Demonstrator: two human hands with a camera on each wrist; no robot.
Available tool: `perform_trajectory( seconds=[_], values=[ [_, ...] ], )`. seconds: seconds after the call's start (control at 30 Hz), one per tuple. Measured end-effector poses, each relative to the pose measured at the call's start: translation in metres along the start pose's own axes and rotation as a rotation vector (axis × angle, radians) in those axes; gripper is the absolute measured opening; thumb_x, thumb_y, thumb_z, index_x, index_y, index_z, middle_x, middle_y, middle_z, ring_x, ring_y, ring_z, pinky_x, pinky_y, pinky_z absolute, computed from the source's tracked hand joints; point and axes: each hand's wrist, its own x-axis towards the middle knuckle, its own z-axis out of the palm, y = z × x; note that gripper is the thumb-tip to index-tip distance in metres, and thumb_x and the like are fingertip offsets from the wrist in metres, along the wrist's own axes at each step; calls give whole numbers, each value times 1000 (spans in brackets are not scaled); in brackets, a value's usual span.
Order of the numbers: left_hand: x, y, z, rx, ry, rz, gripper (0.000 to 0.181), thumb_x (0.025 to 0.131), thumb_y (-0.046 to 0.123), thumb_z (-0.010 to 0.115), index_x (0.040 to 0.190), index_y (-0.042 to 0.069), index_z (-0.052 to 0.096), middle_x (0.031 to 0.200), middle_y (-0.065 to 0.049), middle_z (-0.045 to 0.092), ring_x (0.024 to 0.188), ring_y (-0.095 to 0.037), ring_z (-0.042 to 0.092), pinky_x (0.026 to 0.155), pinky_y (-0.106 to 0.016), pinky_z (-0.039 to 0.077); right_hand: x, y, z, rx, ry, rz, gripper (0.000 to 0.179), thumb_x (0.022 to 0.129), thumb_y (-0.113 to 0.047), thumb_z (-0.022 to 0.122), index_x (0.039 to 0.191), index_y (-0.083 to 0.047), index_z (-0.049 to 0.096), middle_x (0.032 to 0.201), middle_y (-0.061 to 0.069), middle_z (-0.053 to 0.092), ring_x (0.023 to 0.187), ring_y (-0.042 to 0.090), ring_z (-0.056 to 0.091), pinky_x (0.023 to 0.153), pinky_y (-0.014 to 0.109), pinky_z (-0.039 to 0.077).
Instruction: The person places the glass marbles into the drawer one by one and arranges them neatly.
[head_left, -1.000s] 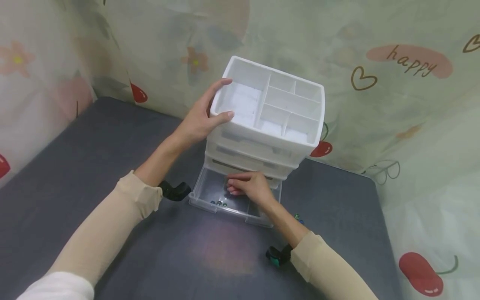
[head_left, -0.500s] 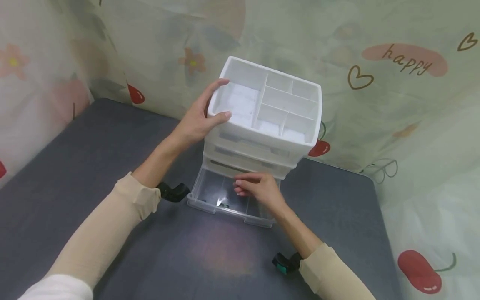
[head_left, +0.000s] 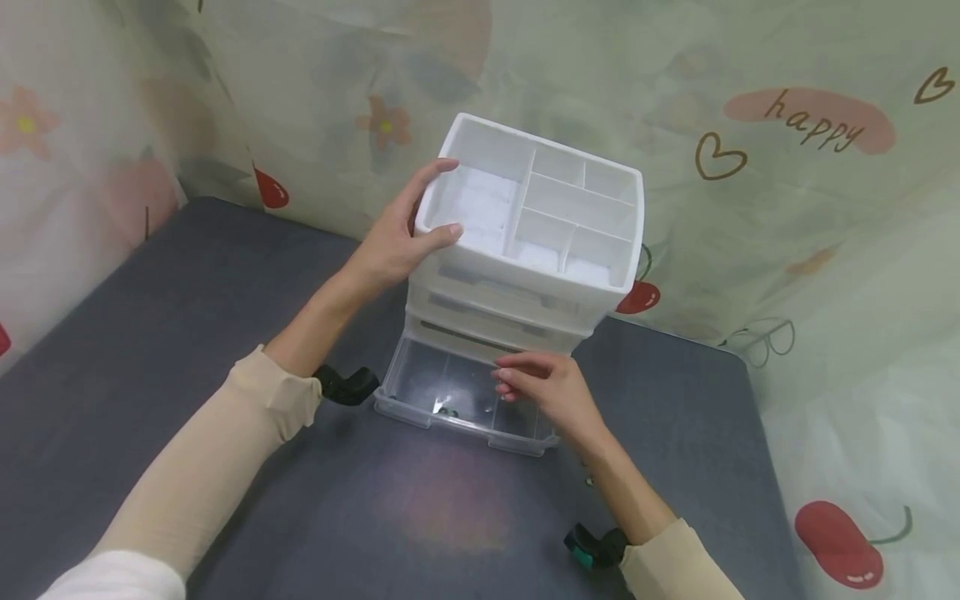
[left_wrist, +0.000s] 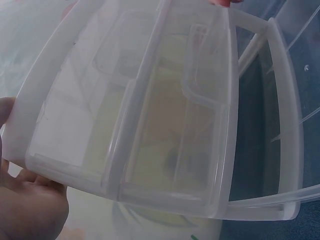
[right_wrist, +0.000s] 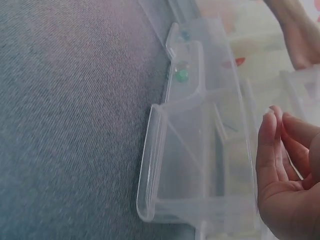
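Observation:
A white plastic drawer organizer (head_left: pixel 517 271) stands on the dark table, its clear bottom drawer (head_left: pixel 461 428) pulled out. My left hand (head_left: pixel 390 242) grips the left side of the divided top tray, thumb and a finger over the rim. Over the drawer's right part hovers my right hand (head_left: pixel 551 392), fingers bent loosely with the tips close together; nothing shows between them in the right wrist view. Small green marbles (head_left: pixel 448 412) lie inside near the drawer front. One green marble (right_wrist: pixel 181 75) shows through the clear front wall in the right wrist view.
A few small marbles (head_left: pixel 589 481) lie on the dark table (head_left: pixel 300 517) beside my right forearm. Behind the organizer hangs a patterned curtain (head_left: pixel 675 92) with cherries and hearts. The upper drawers (left_wrist: pixel 165 125) are shut in the left wrist view.
My right hand has moved right across the open drawer, away from its middle. My left hand keeps its grip on the organizer. The head view has shifted slightly.

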Motion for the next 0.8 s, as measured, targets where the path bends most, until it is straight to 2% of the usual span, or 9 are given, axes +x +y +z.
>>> perform_trajectory(
  seconds=[0.2,0.4,0.63,0.7,0.8],
  values=[
    [0,1,0,-18,0,-5,64,85,-2,56,141,7,26,142,-3,25,117,-33,35,83,-30,39,-12,1,-13,-15,27,-20,36,81,-22,68,111,-1,63,102,21,64,86,37,62,74,40,50],
    [0,3,0,-32,-3,-7,63,85,-3,56,140,6,26,136,-6,30,114,-35,37,80,-29,41,-30,-2,-29,18,58,-40,36,83,-16,66,113,4,60,102,20,64,85,36,62,75,40,49],
    [0,2,1,-23,14,-20,64,85,-3,56,140,8,27,137,-6,29,116,-35,36,85,-32,38,-49,-12,-42,-10,127,-10,35,84,-13,65,112,8,59,103,24,62,81,26,64,75,39,49],
    [0,2,1,-20,14,-20,64,85,-2,57,140,8,27,136,-7,30,115,-35,37,84,-32,38,-51,-7,-49,-33,141,-9,35,83,-16,66,111,5,60,102,24,62,81,25,63,76,40,49],
    [0,2,1,-20,9,-14,63,85,-3,56,140,7,27,135,-8,31,114,-35,37,83,-32,39,-54,5,-60,-70,165,-20,34,83,-20,67,110,1,62,101,22,63,83,32,62,76,40,49]
  ],
)
